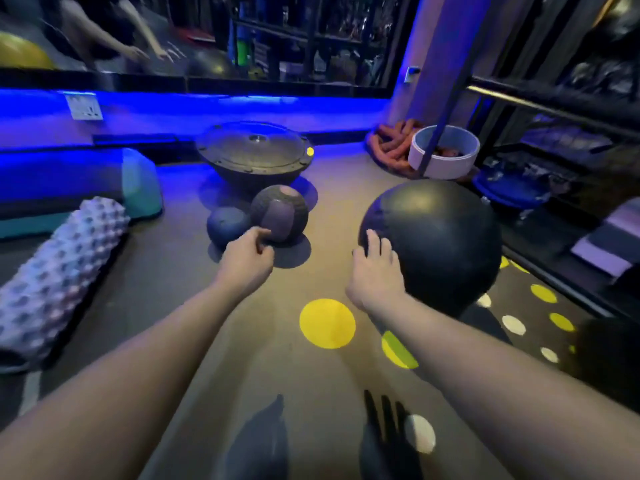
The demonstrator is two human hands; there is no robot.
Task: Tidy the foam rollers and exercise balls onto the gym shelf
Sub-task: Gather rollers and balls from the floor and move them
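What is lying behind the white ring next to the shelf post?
Behind the white ring a pile of thick orange rope lies coiled on the floor against the wall. Some reddish-brown rope shows inside the ring. The ring and the dark shelf post hide the rest of the coil.

this is a gym's stretching and storage corner, lit by a blue strip light [194, 98] under a wall mirror [194, 36]. beyond the fingertips of the left hand [247, 259] lie two medicine balls [278, 211] and an upturned balance trainer [254, 154], with a knobbly foam roller [59, 271] off to their left. the right hand's fingers [375, 244] touch a big black exercise ball [440, 240], and a dark metal shelf [554, 98] of gear stands to their right.
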